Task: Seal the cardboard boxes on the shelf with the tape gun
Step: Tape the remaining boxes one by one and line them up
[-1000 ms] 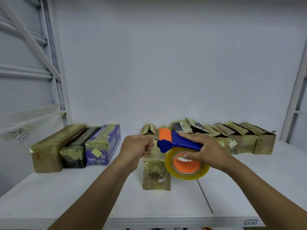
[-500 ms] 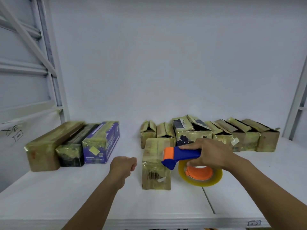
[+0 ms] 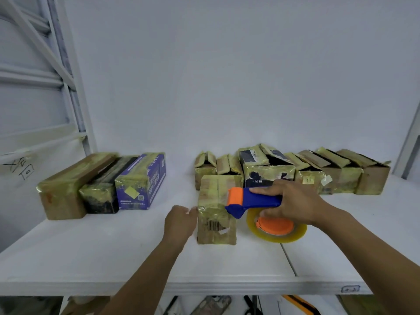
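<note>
Tape gun point(image 3: 254, 201) — blue-orange, handle clasped in right hand point(image 3: 295, 204), nose at top of taped cardboard box point(image 3: 211, 196) standing between the hands. Left hand point(image 3: 179, 223) at box's left side, touching; blurred, grip impossible to tell. Open boxes point(image 3: 341, 176) beyond right hand — wrapped boxes point(image 3: 100, 185) beyond left.

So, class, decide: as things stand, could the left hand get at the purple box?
Probably yes. The left hand holds nothing, only touching the front box, and the shelf between it and the purple box looks bare.
</note>
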